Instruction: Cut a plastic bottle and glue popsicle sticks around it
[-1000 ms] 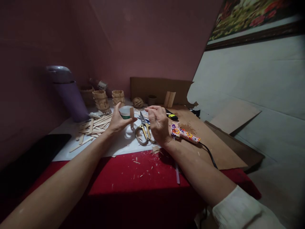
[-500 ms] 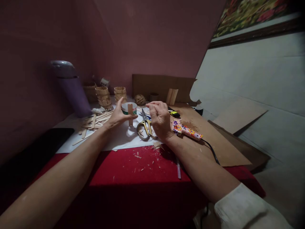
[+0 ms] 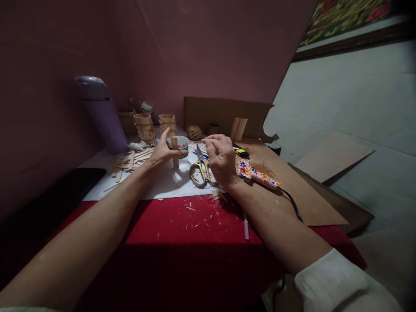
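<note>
My left hand point(image 3: 161, 152) is wrapped round a white paper cup point(image 3: 183, 146) with red lettering and a green band. Its thumb and fingers reach to either side of the cup. An upright wooden craft stick point(image 3: 175, 152) stands against the cup's near side, its lower end reaching below the cup. My right hand point(image 3: 222, 158) is closed in a pinch to the right of the cup; what its fingertips hold, if anything, is too small to make out. Scissors point(image 3: 199, 172) with gold handles lie between the hands.
Loose craft sticks point(image 3: 136, 160) are heaped at left beside a purple bottle point(image 3: 105, 123). Stick-covered cups point(image 3: 144, 129) and twine point(image 3: 194, 132) stand behind. At right are a flowered glue gun point(image 3: 258, 174) with a cord and a yellow-black cutter point(image 3: 242, 152) on cardboard point(image 3: 292, 201).
The cup has turned a little in my left hand, so the stick sits further left and more red lettering shows. The right hand stays pinched. The whole view has shifted slightly.
</note>
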`<state>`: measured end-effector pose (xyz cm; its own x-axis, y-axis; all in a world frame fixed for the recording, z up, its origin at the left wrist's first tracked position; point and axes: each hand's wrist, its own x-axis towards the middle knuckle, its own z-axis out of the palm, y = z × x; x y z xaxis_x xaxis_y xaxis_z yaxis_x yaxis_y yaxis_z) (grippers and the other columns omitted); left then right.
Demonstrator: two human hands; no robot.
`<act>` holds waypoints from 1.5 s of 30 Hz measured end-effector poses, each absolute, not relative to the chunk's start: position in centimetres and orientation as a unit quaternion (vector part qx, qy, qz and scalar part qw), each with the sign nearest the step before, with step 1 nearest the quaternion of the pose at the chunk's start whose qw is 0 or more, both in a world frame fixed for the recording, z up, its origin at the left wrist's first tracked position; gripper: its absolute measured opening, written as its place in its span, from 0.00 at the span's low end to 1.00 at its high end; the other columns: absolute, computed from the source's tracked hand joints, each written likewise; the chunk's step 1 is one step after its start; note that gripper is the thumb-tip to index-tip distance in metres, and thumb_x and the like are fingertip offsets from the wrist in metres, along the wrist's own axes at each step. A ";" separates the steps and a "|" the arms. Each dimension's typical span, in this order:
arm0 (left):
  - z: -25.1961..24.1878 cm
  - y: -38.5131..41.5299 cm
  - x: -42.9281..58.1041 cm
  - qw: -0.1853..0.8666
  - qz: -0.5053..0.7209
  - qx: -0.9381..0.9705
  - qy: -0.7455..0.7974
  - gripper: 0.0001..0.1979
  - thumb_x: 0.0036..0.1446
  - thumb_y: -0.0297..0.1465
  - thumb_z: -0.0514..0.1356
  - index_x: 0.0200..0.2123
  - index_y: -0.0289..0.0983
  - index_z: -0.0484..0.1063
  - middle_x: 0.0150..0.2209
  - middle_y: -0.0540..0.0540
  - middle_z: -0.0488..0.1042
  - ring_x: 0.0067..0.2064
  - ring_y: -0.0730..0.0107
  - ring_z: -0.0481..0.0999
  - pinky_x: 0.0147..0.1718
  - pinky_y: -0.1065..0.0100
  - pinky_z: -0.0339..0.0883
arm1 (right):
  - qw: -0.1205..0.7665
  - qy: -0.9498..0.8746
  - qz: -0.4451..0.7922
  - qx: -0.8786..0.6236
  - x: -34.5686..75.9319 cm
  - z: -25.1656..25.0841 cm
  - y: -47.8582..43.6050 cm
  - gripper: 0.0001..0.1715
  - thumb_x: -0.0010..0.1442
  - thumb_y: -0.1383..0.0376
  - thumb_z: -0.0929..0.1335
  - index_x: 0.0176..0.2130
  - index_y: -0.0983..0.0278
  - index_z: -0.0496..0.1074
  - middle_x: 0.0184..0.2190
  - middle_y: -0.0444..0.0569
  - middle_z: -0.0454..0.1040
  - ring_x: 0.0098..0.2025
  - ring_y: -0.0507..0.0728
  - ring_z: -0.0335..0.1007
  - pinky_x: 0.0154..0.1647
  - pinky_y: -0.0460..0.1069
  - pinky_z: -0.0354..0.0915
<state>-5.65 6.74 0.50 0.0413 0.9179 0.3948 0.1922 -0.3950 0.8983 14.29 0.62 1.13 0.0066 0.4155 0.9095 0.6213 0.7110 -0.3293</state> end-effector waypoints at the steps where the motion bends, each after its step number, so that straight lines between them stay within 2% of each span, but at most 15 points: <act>1: 0.5 6.7 -5.6 0.334 0.538 0.637 0.439 0.61 0.29 0.35 0.76 0.67 0.34 0.53 0.63 0.32 0.63 0.62 0.40 0.65 0.62 0.48 0.54 | 0.606 -0.699 -0.083 -0.370 14.3 1.1 0.6 0.15 0.68 0.63 0.63 0.34 0.62 0.77 0.37 0.51 0.77 0.43 0.60 0.69 0.48 0.57 0.64; 5: 0.3 6.8 -5.4 0.329 0.530 0.633 0.458 0.58 0.25 0.33 0.76 0.63 0.34 0.58 0.56 0.35 0.70 0.57 0.44 0.70 0.58 0.51 0.61 | 0.607 -0.700 -0.066 -0.372 14.2 1.1 0.7 0.15 0.68 0.63 0.63 0.34 0.61 0.77 0.37 0.51 0.76 0.43 0.60 0.68 0.49 0.59 0.64; 8: 0.3 6.7 -5.3 0.348 0.534 0.621 0.456 0.47 0.24 0.31 0.76 0.53 0.33 0.66 0.43 0.42 0.75 0.47 0.50 0.76 0.49 0.54 0.69 | 0.603 -0.701 -0.065 -0.374 14.3 1.0 0.8 0.14 0.67 0.63 0.64 0.33 0.61 0.76 0.36 0.51 0.76 0.43 0.60 0.68 0.49 0.59 0.64; 10: 0.6 6.3 -5.1 0.367 0.557 0.603 0.437 0.38 0.27 0.32 0.75 0.46 0.34 0.68 0.37 0.45 0.75 0.41 0.55 0.76 0.43 0.57 0.71 | 0.603 -0.701 -0.070 -0.374 14.3 0.9 0.8 0.14 0.67 0.63 0.64 0.33 0.61 0.77 0.36 0.51 0.76 0.42 0.60 0.69 0.48 0.58 0.65; 12: 1.2 5.6 -4.9 0.405 0.592 0.573 0.397 0.30 0.33 0.34 0.74 0.42 0.34 0.70 0.36 0.46 0.75 0.38 0.60 0.76 0.40 0.60 0.72 | 0.603 -0.701 -0.074 -0.373 14.3 0.9 0.8 0.13 0.67 0.64 0.64 0.33 0.61 0.77 0.36 0.51 0.77 0.43 0.60 0.69 0.49 0.58 0.65; 15: 2.5 4.3 -4.3 0.534 0.598 0.503 0.323 0.20 0.42 0.35 0.70 0.38 0.34 0.72 0.34 0.46 0.75 0.35 0.66 0.75 0.39 0.62 0.72 | 0.598 -0.713 -0.063 -0.361 14.3 1.0 0.4 0.12 0.66 0.64 0.65 0.35 0.61 0.77 0.37 0.51 0.77 0.43 0.60 0.70 0.50 0.59 0.65; 18: 3.5 3.2 -3.7 0.615 0.589 0.424 0.308 0.14 0.46 0.34 0.67 0.36 0.36 0.72 0.29 0.48 0.75 0.29 0.68 0.73 0.31 0.64 0.72 | 0.588 -0.745 -0.035 -0.312 14.1 1.2 -0.1 0.09 0.65 0.63 0.67 0.42 0.62 0.77 0.41 0.52 0.76 0.46 0.60 0.70 0.51 0.60 0.66; 21: 3.9 2.5 -3.0 0.649 0.572 0.396 0.309 0.10 0.50 0.35 0.66 0.35 0.37 0.73 0.27 0.49 0.75 0.25 0.70 0.71 0.24 0.68 0.69 | 0.566 -0.782 -0.020 -0.262 13.8 1.1 -0.6 0.16 0.62 0.62 0.69 0.50 0.58 0.74 0.45 0.52 0.73 0.49 0.60 0.69 0.52 0.60 0.67; 25: 3.7 2.0 -2.2 0.665 0.549 0.405 0.303 0.08 0.52 0.35 0.65 0.32 0.37 0.73 0.25 0.50 0.73 0.22 0.73 0.70 0.19 0.72 0.64 | 0.540 -0.800 -0.038 -0.257 13.5 0.8 -0.6 0.22 0.61 0.64 0.70 0.55 0.55 0.71 0.47 0.51 0.69 0.50 0.60 0.68 0.52 0.60 0.68; 28: 3.6 1.7 -1.9 0.670 0.535 0.421 0.296 0.11 0.54 0.39 0.65 0.32 0.37 0.73 0.24 0.50 0.73 0.21 0.73 0.70 0.18 0.73 0.64 | 0.544 -0.793 -0.032 -0.273 13.4 0.6 -0.4 0.22 0.61 0.65 0.70 0.55 0.56 0.72 0.46 0.52 0.68 0.47 0.59 0.69 0.47 0.57 0.71; 32: 3.6 1.6 -2.0 0.676 0.519 0.443 0.280 0.17 0.55 0.45 0.64 0.37 0.36 0.74 0.31 0.45 0.78 0.27 0.67 0.76 0.23 0.68 0.71 | 0.556 -0.773 0.002 -0.305 13.5 0.5 -0.3 0.20 0.61 0.65 0.70 0.54 0.55 0.73 0.44 0.50 0.68 0.39 0.55 0.69 0.38 0.53 0.73; 35: 3.7 1.6 -2.3 0.680 0.524 0.433 0.275 0.14 0.54 0.39 0.64 0.40 0.37 0.75 0.34 0.44 0.79 0.31 0.63 0.78 0.30 0.62 0.75 | 0.570 -0.764 0.027 -0.300 13.6 0.4 -0.1 0.19 0.62 0.65 0.69 0.53 0.56 0.73 0.43 0.49 0.68 0.35 0.53 0.68 0.34 0.50 0.72; 38: 3.7 1.6 -2.3 0.683 0.533 0.414 0.278 0.11 0.53 0.35 0.64 0.38 0.37 0.74 0.32 0.45 0.78 0.30 0.64 0.77 0.30 0.60 0.76 | 0.570 -0.765 0.029 -0.299 13.5 0.4 -0.1 0.17 0.64 0.65 0.67 0.53 0.58 0.73 0.43 0.50 0.68 0.37 0.54 0.69 0.33 0.50 0.71; 43: 3.7 1.5 -2.0 0.695 0.532 0.387 0.288 0.12 0.51 0.38 0.67 0.37 0.38 0.73 0.32 0.45 0.77 0.30 0.64 0.76 0.29 0.59 0.76 | 0.572 -0.756 0.011 -0.320 13.4 0.6 -0.4 0.18 0.64 0.63 0.67 0.53 0.58 0.71 0.45 0.52 0.69 0.37 0.55 0.69 0.34 0.52 0.70; 45: 3.6 1.6 -2.1 0.690 0.531 0.393 0.297 0.14 0.50 0.40 0.67 0.37 0.38 0.73 0.33 0.45 0.76 0.31 0.63 0.76 0.31 0.58 0.76 | 0.582 -0.748 0.007 -0.320 13.5 0.8 -0.6 0.14 0.65 0.63 0.66 0.50 0.59 0.73 0.44 0.51 0.71 0.37 0.56 0.70 0.34 0.52 0.69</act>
